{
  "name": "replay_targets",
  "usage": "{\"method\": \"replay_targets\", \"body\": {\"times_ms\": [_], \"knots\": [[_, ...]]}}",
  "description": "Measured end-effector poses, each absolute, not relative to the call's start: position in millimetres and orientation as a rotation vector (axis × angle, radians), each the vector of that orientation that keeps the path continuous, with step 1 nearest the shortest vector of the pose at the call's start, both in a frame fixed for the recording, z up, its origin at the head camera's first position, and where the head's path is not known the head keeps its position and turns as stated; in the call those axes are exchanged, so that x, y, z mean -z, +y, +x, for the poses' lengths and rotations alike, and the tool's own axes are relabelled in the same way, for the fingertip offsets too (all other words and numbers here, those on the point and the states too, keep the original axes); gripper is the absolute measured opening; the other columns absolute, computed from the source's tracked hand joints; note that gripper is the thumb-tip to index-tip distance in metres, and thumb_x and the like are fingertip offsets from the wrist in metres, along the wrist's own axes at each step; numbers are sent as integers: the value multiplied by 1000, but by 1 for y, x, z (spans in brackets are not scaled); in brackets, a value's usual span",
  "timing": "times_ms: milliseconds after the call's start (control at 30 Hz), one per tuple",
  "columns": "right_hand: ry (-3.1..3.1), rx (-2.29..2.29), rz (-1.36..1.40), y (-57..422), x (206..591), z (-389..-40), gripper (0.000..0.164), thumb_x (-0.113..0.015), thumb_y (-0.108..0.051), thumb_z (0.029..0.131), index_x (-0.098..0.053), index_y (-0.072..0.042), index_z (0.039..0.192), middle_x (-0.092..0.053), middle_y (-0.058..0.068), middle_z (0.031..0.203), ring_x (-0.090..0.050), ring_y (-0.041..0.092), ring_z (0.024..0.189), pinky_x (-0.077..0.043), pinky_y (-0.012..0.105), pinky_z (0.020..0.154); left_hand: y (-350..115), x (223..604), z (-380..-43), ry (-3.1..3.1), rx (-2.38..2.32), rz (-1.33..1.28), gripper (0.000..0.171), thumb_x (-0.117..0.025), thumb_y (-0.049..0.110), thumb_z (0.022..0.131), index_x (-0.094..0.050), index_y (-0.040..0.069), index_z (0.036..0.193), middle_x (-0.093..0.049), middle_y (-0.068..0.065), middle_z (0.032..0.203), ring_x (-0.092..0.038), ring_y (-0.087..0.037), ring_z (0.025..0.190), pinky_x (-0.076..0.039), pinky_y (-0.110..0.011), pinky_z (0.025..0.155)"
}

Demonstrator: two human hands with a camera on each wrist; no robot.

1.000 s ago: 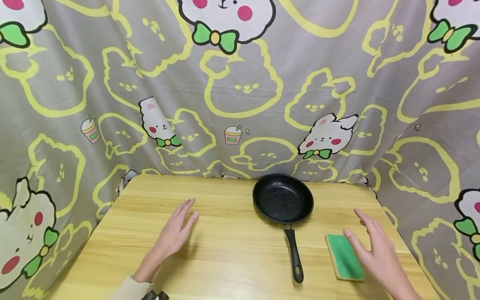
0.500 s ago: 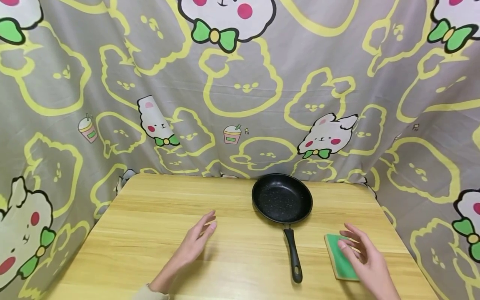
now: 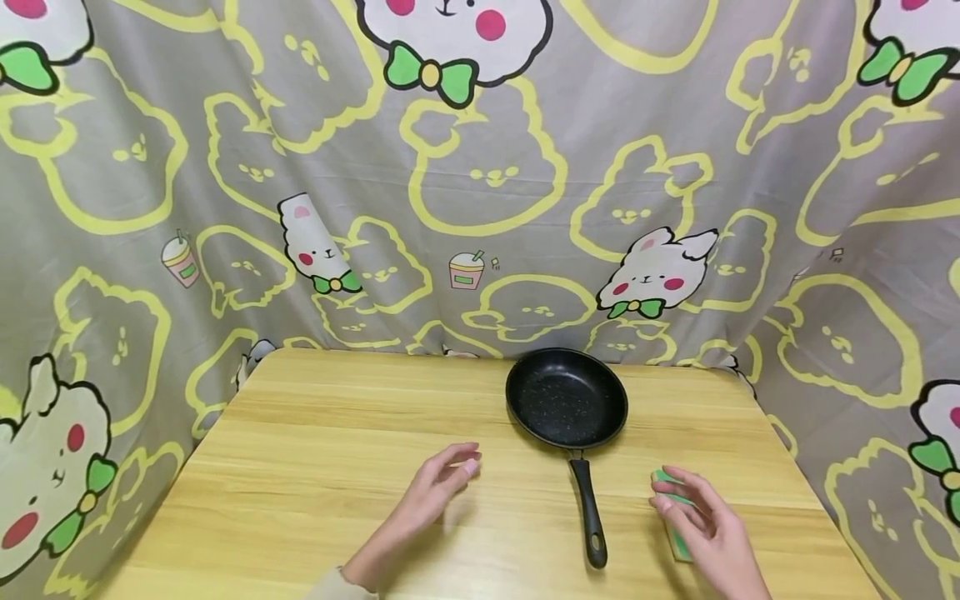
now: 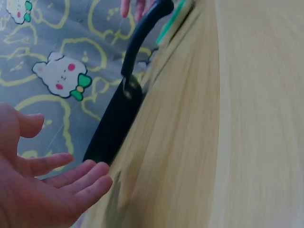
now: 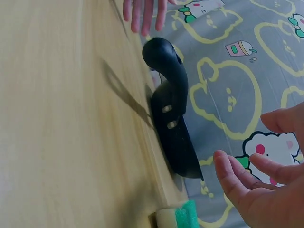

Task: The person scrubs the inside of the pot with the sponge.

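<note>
A black frying pan [image 3: 566,400] lies on the wooden table, its handle [image 3: 588,512] pointing toward the person. To the left of that handle, my left hand [image 3: 431,496] hovers over the table with relaxed fingers and nothing in it. My right hand [image 3: 708,525] is above a green sponge [image 3: 684,546], covering much of it in the head view. In the right wrist view the sponge [image 5: 186,216] appears at the bottom edge, apart from the right hand [image 5: 266,180], whose fingers are loosely bent and hold nothing.
A grey curtain [image 3: 510,200] with yellow cartoon outlines hangs behind and on both sides of the table [image 3: 337,425]. The pan stands close to the table's back edge, near the curtain.
My left hand has moved right, toward the pan handle. My right hand has shifted left and nearer, now over the sponge. Pan and sponge lie where they were.
</note>
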State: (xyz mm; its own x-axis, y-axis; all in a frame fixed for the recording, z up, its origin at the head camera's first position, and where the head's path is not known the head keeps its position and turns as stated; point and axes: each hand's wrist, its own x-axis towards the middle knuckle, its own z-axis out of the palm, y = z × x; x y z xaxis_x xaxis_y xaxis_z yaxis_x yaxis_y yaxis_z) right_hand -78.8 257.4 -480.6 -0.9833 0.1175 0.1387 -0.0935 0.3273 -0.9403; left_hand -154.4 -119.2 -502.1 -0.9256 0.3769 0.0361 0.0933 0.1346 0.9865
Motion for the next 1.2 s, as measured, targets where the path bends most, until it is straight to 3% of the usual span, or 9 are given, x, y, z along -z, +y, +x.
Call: {"method": "replay_targets", "body": {"times_ms": [100,200,400,633,1000,1200], "knots": [[-2368,-1808,-33,254,482,-78,41,-63,-8,102,-51,2,140,-71,-1,114,-73,15,96,-59,30,80,-112,506,-158,1986,-1961,411,54,-52,25,108,-41,-11,147,-51,-31,144,-54,-44,130,-44,-51,108],[-2353,-1866,-81,249,482,-78,42,-63,-11,103,-51,2,140,-69,11,117,-74,21,96,-61,37,78,-104,508,-162,1812,-2021,349,57,-54,25,108,-39,-13,148,-50,-31,145,-51,-42,134,-40,-49,112],[-2360,-1937,-211,239,484,-77,50,-67,-20,102,-49,1,143,-62,27,126,-72,24,102,-60,37,83,-86,511,-165,1669,-2074,280,58,-57,25,106,-42,-16,144,-54,-31,141,-54,-41,132,-43,-46,110],[-2343,-1997,-193,231,492,-78,50,-69,-16,100,-49,3,142,-61,29,127,-72,30,101,-59,37,84,-63,513,-162,1614,-2113,236,54,-59,21,105,-45,-17,140,-58,-32,135,-58,-42,127,-47,-46,106],[-2373,-2034,-241,222,501,-81,50,-75,-9,94,-55,4,138,-68,23,115,-73,25,93,-60,32,78,-29,514,-163,1553,-2222,74,43,-69,18,98,-59,-12,126,-66,-30,122,-68,-38,112,-54,-46,97],[-2403,-2142,-265,219,505,-81,53,-76,-11,93,-53,6,138,-70,21,113,-74,23,92,-60,34,79,-14,517,-159,1519,-2230,51,40,-71,11,95,-60,-15,124,-72,-25,111,-72,-33,103,-56,-46,94]]}}
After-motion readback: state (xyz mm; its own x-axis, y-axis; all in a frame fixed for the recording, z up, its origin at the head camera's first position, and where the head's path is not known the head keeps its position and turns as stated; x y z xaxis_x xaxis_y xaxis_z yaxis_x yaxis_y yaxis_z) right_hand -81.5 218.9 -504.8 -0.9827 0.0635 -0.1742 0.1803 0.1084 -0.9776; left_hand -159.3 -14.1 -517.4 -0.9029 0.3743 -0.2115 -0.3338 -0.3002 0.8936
